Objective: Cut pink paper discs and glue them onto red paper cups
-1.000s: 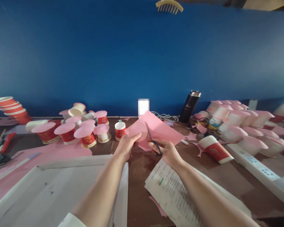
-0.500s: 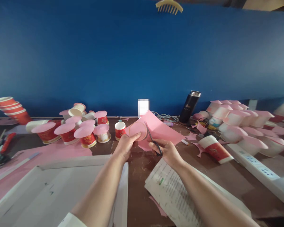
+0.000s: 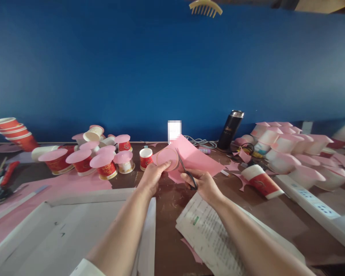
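Observation:
My left hand (image 3: 154, 176) pinches a sheet of pink paper (image 3: 197, 158), thumb on top near a circle outlined on it. Around the black-handled scissors (image 3: 192, 181) my right hand (image 3: 204, 186) is closed. Their blades lie across the paper just right of the outlined circle. Behind my left hand stands a red and white paper cup (image 3: 146, 158). Farther left, several red cups carry pink paper discs, one of them a cup with a pink disc (image 3: 104, 165). My fingers under the paper are hidden.
A white shallow box (image 3: 97, 226) lies front left, a printed sheet (image 3: 209, 234) under my right forearm. Rightward are a tipped red cup (image 3: 261, 182), a white power strip (image 3: 313, 203), a black flask (image 3: 230, 130) and pink-topped white cups (image 3: 287, 143). Stacked red cups (image 3: 15, 134) lean far left.

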Motion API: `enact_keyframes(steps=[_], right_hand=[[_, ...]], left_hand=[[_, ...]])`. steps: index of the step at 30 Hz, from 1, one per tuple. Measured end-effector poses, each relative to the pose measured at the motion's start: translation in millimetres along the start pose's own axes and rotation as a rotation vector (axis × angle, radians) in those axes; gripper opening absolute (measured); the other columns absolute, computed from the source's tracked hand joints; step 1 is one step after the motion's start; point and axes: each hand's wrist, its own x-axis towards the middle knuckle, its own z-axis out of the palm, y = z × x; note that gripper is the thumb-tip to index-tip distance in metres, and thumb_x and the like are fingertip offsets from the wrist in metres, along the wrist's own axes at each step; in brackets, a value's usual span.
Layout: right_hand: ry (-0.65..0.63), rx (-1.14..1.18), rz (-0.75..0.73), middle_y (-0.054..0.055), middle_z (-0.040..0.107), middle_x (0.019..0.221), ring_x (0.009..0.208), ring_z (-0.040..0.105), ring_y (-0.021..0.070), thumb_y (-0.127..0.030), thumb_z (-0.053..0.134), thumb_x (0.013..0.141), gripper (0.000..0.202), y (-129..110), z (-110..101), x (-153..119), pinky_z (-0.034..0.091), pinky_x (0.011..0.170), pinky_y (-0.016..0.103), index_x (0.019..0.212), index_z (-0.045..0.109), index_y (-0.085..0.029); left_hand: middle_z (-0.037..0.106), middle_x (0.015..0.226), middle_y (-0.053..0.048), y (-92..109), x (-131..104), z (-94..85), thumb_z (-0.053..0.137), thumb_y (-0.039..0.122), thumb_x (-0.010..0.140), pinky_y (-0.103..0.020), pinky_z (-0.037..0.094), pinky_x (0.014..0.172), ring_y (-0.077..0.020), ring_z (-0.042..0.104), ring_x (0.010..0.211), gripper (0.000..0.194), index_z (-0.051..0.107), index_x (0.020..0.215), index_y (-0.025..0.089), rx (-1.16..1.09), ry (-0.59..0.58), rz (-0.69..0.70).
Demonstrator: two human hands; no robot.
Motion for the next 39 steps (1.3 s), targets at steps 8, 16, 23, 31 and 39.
enact_keyframes(steps=[8, 16, 23, 31, 39], right_hand=[[0.005, -0.032, 0.001, -0.003, 0.049, 0.053, 0.052, 0.040, 0.0096, -0.051, 0.070, 0.069, 0.041, -0.3, -0.1, -0.7, 0.029, 0.052, 0.026, 0.080, 0.070, -0.012], [0.015, -0.027, 0.013, -0.003, 0.049, 0.053, 0.052, 0.041, 0.0098, -0.051, 0.071, 0.068, 0.044, -1.9, -0.1, -1.3, 0.029, 0.052, 0.026, 0.086, 0.071, -0.011], [0.030, 0.001, 0.034, -0.002, 0.050, 0.054, 0.052, 0.042, 0.0098, -0.049, 0.073, 0.066, 0.043, 0.4, -0.1, -0.5, 0.031, 0.053, 0.026, 0.085, 0.072, -0.010], [0.034, -0.009, 0.028, -0.002, 0.050, 0.054, 0.052, 0.042, 0.0097, -0.050, 0.073, 0.066, 0.046, 0.4, -0.3, -0.4, 0.031, 0.052, 0.026, 0.089, 0.073, -0.010], [0.024, -0.003, 0.036, -0.003, 0.048, 0.055, 0.053, 0.041, 0.0101, -0.051, 0.073, 0.066, 0.046, -1.1, 0.5, -1.3, 0.031, 0.053, 0.026, 0.089, 0.073, -0.011]], left_hand=[[0.069, 0.072, -0.007, 1.2, -1.2, 0.0, 0.078, 0.037, 0.063, -0.022, 0.043, 0.053, -0.0108, 0.056, 0.055, 0.034, 0.071, 0.083, 0.010, -0.017, -0.009, 0.004], [0.066, 0.067, -0.006, 2.4, -1.3, 1.0, 0.078, 0.034, 0.063, -0.022, 0.042, 0.051, -0.0094, 0.052, 0.051, 0.031, 0.069, 0.078, 0.009, -0.044, -0.024, 0.010], [0.060, 0.061, -0.003, 0.8, 1.0, -0.3, 0.078, 0.037, 0.062, -0.022, 0.038, 0.049, -0.0077, 0.047, 0.048, 0.031, 0.065, 0.070, 0.010, -0.014, 0.003, 0.011], [0.059, 0.062, -0.002, 0.3, 1.5, -1.8, 0.078, 0.038, 0.061, -0.022, 0.036, 0.049, -0.0078, 0.047, 0.049, 0.033, 0.064, 0.073, 0.010, -0.015, 0.013, 0.021], [0.059, 0.057, -0.001, -0.6, 2.6, -2.5, 0.078, 0.038, 0.060, -0.022, 0.034, 0.047, -0.0071, 0.045, 0.046, 0.032, 0.063, 0.070, 0.011, -0.023, 0.016, 0.029]])
